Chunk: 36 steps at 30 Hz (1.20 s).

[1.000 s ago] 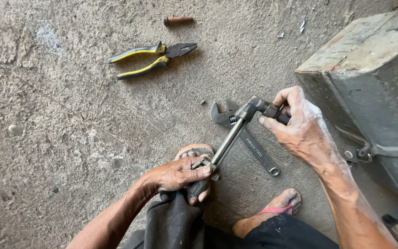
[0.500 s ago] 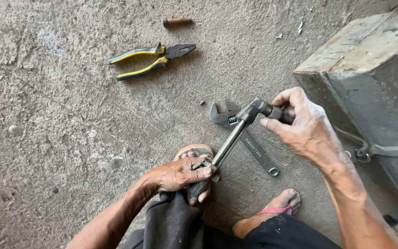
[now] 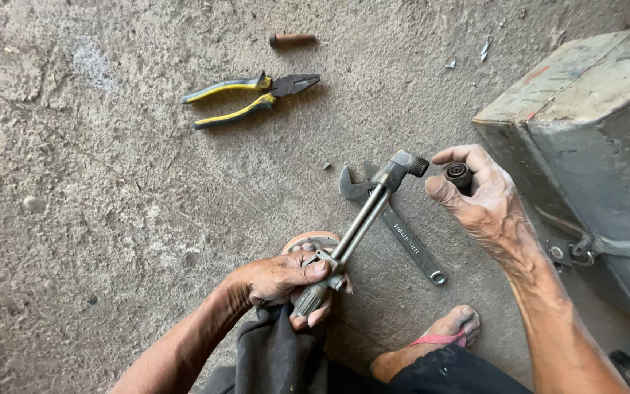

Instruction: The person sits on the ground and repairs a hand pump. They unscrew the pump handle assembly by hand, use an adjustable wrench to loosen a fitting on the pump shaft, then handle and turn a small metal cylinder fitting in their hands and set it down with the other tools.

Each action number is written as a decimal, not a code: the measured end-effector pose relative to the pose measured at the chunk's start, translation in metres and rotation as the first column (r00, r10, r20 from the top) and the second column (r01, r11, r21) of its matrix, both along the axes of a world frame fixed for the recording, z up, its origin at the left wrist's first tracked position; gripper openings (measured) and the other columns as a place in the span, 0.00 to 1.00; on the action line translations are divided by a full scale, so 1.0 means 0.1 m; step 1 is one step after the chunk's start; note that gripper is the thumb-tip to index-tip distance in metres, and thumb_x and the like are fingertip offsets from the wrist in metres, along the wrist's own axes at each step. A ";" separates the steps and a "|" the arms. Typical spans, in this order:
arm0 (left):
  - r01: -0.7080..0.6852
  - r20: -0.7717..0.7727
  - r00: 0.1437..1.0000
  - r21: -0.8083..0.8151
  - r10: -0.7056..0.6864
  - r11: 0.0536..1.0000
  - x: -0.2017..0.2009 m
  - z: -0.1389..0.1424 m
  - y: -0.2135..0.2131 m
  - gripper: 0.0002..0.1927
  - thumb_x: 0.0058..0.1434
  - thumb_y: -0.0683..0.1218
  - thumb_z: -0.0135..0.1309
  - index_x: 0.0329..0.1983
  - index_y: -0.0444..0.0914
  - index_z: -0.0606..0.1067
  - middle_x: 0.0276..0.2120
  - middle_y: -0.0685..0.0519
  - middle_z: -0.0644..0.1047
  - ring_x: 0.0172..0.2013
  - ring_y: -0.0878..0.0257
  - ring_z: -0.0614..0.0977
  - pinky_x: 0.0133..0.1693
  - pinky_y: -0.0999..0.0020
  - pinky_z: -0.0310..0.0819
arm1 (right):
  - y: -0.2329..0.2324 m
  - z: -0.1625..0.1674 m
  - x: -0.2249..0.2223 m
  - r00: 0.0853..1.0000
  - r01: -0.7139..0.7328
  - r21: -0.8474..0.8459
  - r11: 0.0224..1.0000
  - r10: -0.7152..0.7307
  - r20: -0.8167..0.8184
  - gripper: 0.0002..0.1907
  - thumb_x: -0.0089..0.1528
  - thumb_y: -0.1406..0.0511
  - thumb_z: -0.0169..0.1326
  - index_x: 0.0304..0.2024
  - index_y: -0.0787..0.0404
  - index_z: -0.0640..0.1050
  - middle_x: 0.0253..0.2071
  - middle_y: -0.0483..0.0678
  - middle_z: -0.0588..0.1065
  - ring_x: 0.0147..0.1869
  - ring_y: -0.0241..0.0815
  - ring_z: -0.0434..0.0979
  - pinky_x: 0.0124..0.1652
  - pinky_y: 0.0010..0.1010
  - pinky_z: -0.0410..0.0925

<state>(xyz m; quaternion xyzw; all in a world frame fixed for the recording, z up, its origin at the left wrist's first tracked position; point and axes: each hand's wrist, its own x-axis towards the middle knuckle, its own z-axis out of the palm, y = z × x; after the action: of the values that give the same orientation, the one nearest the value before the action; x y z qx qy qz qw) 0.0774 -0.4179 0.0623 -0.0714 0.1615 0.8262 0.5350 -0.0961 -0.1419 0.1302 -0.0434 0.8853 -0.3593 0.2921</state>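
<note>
Right hand (image 3: 486, 197) pulled the black nut (image 3: 458, 175) off the torch tip (image 3: 408, 165) it gripped earlier, pinching it clear; left hand (image 3: 282, 279) clenched the torch handle (image 3: 309, 298).

Pliers (image 3: 249, 98) on floor, left of box (image 3: 592, 109)

Rough concrete floor (image 3: 111, 219). Lying on it: yellow-handled pliers (image 3: 249, 98) at 11 o'clock, copper tube piece (image 3: 292, 39) at 12, adjustable wrench (image 3: 395, 226) at centre, grey metal box (image 3: 592, 146) at 3.
</note>
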 end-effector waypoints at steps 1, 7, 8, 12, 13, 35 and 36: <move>0.004 -0.021 1.000 -0.019 -0.004 1.000 0.00 0.01 0.00 0.31 0.73 0.63 0.47 0.59 0.31 0.71 0.27 0.47 0.78 0.22 0.63 0.78 0.26 0.71 0.73 | -0.04 -0.01 0.02 1.000 0.004 -0.021 1.000 -0.005 -0.023 0.22 0.60 0.54 0.64 0.49 0.61 0.78 0.35 0.43 0.75 0.37 0.31 0.72 0.37 0.27 0.69; 0.107 -0.133 0.981 -0.230 -0.140 0.967 -0.07 0.12 -0.03 0.31 0.71 0.65 0.45 0.56 0.33 0.75 0.26 0.50 0.79 0.21 0.65 0.78 0.26 0.72 0.74 | -0.12 -0.13 0.05 0.995 0.100 -0.031 0.995 -0.100 -0.019 0.15 0.64 0.55 0.60 0.36 0.61 0.80 0.26 0.40 0.72 0.30 0.31 0.67 0.31 0.27 0.63; 0.126 -0.161 0.972 -0.267 -0.173 0.956 -0.08 0.14 -0.05 0.32 0.71 0.65 0.44 0.56 0.34 0.76 0.26 0.51 0.79 0.21 0.66 0.78 0.26 0.73 0.74 | -0.10 -0.15 0.05 0.992 0.122 -0.021 0.992 -0.123 -0.007 0.16 0.66 0.56 0.58 0.33 0.62 0.79 0.25 0.41 0.71 0.29 0.32 0.66 0.30 0.28 0.62; 0.142 -0.248 0.950 -0.196 -0.189 0.970 -0.07 0.15 -0.09 0.31 0.71 0.65 0.46 0.56 0.33 0.75 0.27 0.51 0.79 0.23 0.66 0.78 0.28 0.72 0.74 | -0.02 -0.26 0.08 0.914 0.259 -0.002 0.966 -0.244 0.323 0.16 0.68 0.59 0.58 0.31 0.65 0.80 0.23 0.47 0.68 0.27 0.34 0.63 0.28 0.30 0.59; 0.119 -0.245 0.958 -0.143 -0.151 0.983 -0.05 0.15 -0.09 0.32 0.71 0.65 0.46 0.58 0.33 0.75 0.28 0.50 0.79 0.24 0.66 0.78 0.29 0.72 0.73 | 0.01 -0.27 0.09 0.856 0.390 -0.137 0.911 -0.304 0.418 0.13 0.67 0.61 0.57 0.35 0.65 0.79 0.27 0.46 0.69 0.28 0.34 0.65 0.30 0.30 0.62; 0.095 -0.204 0.967 -0.271 -0.153 0.958 -0.03 0.11 -0.12 0.34 0.67 0.68 0.47 0.53 0.34 0.74 0.27 0.51 0.81 0.22 0.65 0.80 0.24 0.73 0.71 | -0.19 0.04 0.06 0.881 0.423 -0.346 0.837 -0.292 0.372 0.26 0.61 0.55 0.61 0.53 0.68 0.80 0.41 0.57 0.80 0.21 0.26 0.64 0.21 0.19 0.61; 0.068 -0.224 0.964 -0.319 -0.145 0.945 -0.04 0.12 -0.12 0.33 0.67 0.68 0.46 0.52 0.34 0.73 0.26 0.52 0.81 0.22 0.65 0.79 0.24 0.73 0.72 | -0.20 0.01 0.07 0.877 0.419 -0.287 0.861 -0.302 0.374 0.25 0.61 0.55 0.62 0.51 0.69 0.82 0.36 0.57 0.80 0.20 0.26 0.63 0.20 0.19 0.59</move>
<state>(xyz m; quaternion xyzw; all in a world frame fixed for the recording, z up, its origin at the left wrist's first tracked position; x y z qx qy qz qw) 0.0729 -0.4299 0.0748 -0.0430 0.3569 0.7630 0.5373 -0.0890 -0.1619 0.1313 0.1308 0.7380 -0.5658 0.3437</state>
